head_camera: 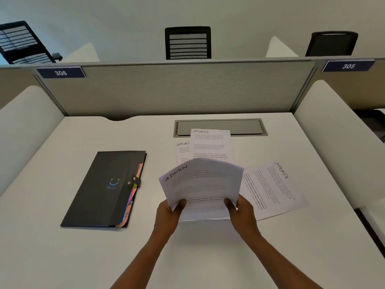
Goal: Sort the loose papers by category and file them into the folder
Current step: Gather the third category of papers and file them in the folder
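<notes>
Both hands clamp the bottom corners of a bowed stack of papers, left hand and right hand, top sheet marked ADMIN, lifted over the desk. I judge the stack could fan and slip from so low a grip, or cover the sorted sheets behind. I count three SPORTS sheets lying beyond, one black folder closed at my left; sheets in hand I cannot count

Left side: the black folder lies flat on the desk.
Middle and right: loose papers lie spread there.
Near edge: bare desk around both forearms.
Far edge: the gray partition wall closes it.
</notes>
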Available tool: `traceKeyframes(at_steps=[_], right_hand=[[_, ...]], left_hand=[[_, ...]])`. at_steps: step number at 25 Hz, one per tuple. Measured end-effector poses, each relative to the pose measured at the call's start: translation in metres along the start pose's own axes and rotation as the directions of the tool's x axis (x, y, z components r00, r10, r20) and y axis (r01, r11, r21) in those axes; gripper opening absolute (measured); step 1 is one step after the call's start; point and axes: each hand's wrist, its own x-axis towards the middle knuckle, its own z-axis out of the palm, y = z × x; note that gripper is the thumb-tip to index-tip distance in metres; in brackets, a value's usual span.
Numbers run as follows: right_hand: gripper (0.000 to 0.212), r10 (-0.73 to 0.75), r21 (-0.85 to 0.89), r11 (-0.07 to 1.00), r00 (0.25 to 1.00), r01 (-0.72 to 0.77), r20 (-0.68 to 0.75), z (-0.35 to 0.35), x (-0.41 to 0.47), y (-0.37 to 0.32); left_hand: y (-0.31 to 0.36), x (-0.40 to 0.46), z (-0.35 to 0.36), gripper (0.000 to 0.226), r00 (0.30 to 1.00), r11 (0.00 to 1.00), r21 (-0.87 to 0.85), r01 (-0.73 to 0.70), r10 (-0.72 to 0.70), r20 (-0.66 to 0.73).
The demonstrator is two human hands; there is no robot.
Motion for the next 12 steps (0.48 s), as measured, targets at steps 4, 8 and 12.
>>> traceKeyframes(at_steps=[4,8,12], right_hand=[[0.014,-0.015,-0.055,0.998,1.000,0.016,0.024,-0.009,0.005,-0.010],[0.009,0.099,-0.149,0.985,0.990,-0.083,0.101,-0.013,0.002,-0.004],[0.013,0.255,-0.044,0.967,0.948,-0.252,0.188,-0.007,-0.010,0.003]], left_hand=[[-0.001,-0.001,-0.006,0.017,1.000,1.000,0.001,-0.001,0.001,-0.003],[-0.009,-0.002,-0.020,0.023,0.997,0.996,0.077,0.049,-0.054,0.062],[-0.014,-0.005,-0.035,0.021,0.986,0.992,0.091,0.082,-0.094,0.135]])
